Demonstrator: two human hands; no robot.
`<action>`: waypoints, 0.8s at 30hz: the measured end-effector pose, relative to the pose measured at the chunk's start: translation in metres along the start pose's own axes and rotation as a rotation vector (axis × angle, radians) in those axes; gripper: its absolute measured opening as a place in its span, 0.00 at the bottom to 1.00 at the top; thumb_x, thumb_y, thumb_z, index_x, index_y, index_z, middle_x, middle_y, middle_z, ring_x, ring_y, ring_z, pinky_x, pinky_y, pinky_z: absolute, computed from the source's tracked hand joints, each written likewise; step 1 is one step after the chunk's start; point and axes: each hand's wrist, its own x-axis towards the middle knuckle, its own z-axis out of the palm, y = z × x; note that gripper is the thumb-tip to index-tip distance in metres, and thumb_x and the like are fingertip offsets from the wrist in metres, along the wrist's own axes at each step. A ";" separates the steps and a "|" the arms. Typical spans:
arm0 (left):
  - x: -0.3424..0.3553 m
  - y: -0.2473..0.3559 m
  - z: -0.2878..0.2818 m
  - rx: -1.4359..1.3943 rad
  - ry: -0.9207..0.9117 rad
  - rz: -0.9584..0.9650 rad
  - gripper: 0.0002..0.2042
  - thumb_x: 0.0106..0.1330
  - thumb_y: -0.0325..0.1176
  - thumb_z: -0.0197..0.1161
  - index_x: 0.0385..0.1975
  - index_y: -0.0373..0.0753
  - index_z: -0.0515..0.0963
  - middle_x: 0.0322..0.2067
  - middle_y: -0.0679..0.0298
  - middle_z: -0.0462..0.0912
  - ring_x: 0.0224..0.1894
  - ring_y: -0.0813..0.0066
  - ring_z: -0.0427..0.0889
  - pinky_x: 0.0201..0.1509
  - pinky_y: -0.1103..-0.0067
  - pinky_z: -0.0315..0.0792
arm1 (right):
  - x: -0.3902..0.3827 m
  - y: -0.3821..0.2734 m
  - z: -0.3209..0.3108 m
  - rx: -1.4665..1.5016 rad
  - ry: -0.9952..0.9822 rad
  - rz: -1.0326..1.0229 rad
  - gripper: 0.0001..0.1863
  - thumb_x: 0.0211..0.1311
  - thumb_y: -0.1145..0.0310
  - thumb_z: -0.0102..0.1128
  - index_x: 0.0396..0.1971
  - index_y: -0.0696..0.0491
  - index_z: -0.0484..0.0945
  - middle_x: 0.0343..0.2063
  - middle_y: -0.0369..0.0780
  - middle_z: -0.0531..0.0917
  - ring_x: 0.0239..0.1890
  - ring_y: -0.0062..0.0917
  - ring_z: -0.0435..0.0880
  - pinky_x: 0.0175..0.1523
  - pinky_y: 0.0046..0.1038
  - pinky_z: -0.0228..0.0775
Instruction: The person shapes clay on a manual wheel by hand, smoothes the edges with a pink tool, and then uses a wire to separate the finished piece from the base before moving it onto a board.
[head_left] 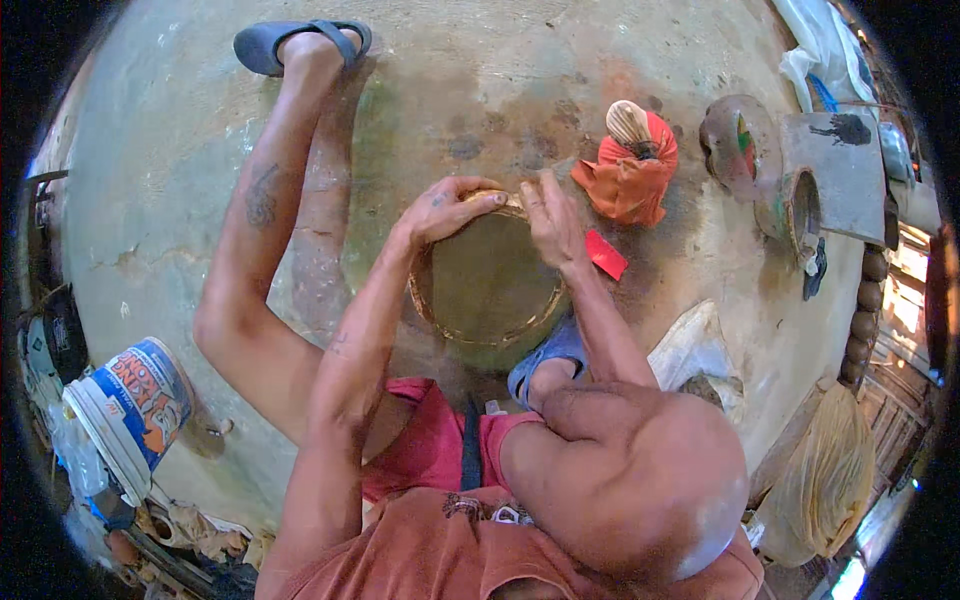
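A round, brown, rough-edged hoop [424, 309] lies between my bent legs. Its inside looks dark greenish, and I cannot tell whether that is a stretched skin or the floor. At the hoop's far left edge my left hand [452, 208] grips the rim, thumb on top and fingers curled over. My right hand [553, 218] is closed on the far right part of the same rim, with its fingertips pressed down near the top. Close beside the right wrist lies a small flat red piece [606, 255]. Hidden under my fingers is the stretch of rim they cover.
Beyond my right hand stands an orange cloth bundle [630, 180] with a pale shell-like piece on top. Farther right are a round metal-like ring [800, 215] and a grey board [832, 170]. A white bucket [130, 410] lies tilted at left. A white sack [692, 345] rests near my right knee.
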 end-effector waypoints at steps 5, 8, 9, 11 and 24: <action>-0.011 0.018 0.002 0.044 0.042 0.008 0.22 0.77 0.47 0.59 0.58 0.36 0.82 0.50 0.62 0.88 0.53 0.74 0.82 0.61 0.74 0.75 | 0.000 0.000 -0.009 0.031 -0.050 0.028 0.29 0.76 0.42 0.49 0.42 0.58 0.78 0.37 0.54 0.87 0.41 0.56 0.86 0.46 0.51 0.73; -0.015 0.005 -0.001 0.012 0.086 0.042 0.21 0.77 0.45 0.60 0.58 0.35 0.82 0.49 0.63 0.88 0.52 0.75 0.82 0.59 0.75 0.75 | -0.002 0.031 -0.006 0.117 0.060 -0.012 0.29 0.77 0.42 0.47 0.42 0.58 0.78 0.39 0.56 0.85 0.45 0.56 0.85 0.47 0.51 0.72; -0.016 -0.002 -0.002 -0.021 0.114 0.031 0.20 0.77 0.44 0.60 0.58 0.34 0.82 0.48 0.63 0.88 0.51 0.76 0.82 0.59 0.75 0.75 | -0.004 0.046 -0.005 0.229 0.173 -0.075 0.30 0.77 0.42 0.46 0.42 0.58 0.79 0.41 0.58 0.85 0.47 0.55 0.84 0.48 0.51 0.71; -0.022 -0.012 -0.005 -0.055 0.153 0.015 0.20 0.77 0.44 0.61 0.58 0.34 0.81 0.48 0.64 0.88 0.51 0.77 0.82 0.58 0.75 0.75 | -0.024 0.060 -0.012 0.103 0.107 0.100 0.29 0.78 0.43 0.46 0.44 0.58 0.79 0.42 0.57 0.85 0.49 0.55 0.83 0.50 0.50 0.71; -0.049 -0.095 -0.020 -0.342 0.433 -0.015 0.22 0.77 0.46 0.62 0.58 0.32 0.81 0.44 0.70 0.86 0.43 0.84 0.80 0.49 0.82 0.74 | -0.112 0.055 0.023 0.215 -0.249 0.193 0.34 0.80 0.50 0.45 0.73 0.60 0.61 0.69 0.57 0.68 0.73 0.50 0.65 0.76 0.42 0.55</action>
